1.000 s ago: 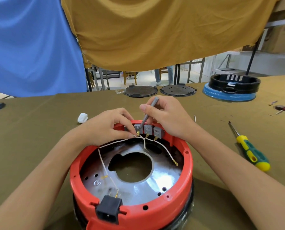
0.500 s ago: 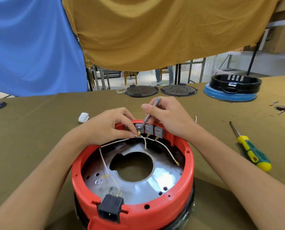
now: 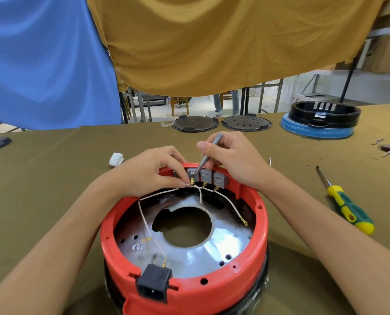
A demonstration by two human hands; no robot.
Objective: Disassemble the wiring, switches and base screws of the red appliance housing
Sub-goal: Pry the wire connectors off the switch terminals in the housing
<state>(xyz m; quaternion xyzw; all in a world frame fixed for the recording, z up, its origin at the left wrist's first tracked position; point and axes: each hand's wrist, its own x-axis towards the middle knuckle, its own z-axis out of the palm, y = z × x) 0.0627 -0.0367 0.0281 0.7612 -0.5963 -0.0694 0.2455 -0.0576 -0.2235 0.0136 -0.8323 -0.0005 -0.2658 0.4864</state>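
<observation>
The red appliance housing (image 3: 253, 267) sits upside down on the olive-covered table (image 3: 53, 178) right in front of you, its round red rim open toward you and a shiny metal plate (image 3: 212, 253) with a large central hole inside. A black power socket (image 3: 154, 286) is set into the near edge of the rim. Along the far inner wall you have three grey switches (image 3: 205, 176) showing in a row, each with a brass terminal below it; a fourth may sit behind your left hand, but that cannot be told.

Three white wires (image 3: 145, 221) run from the switch terminals: one long one curves round the left side to the socket, one short one drops to the plate, and one ends free at the right in a ring lug.

Your left hand (image 3: 148, 173) pinches the long wire at the leftmost visible terminal between thumb and forefinger. Your right hand (image 3: 232, 160) grips a thin grey tool (image 3: 208, 153), fingers curled round its shaft, with its tip at that same terminal.

To your right lies one screwdriver (image 3: 346, 208) with a green and yellow handle. Two dark round discs (image 3: 195, 124) rest at the far edge, beside one black-and-blue housing (image 3: 321, 120). One small white wad (image 3: 116, 159) lies to the left.
</observation>
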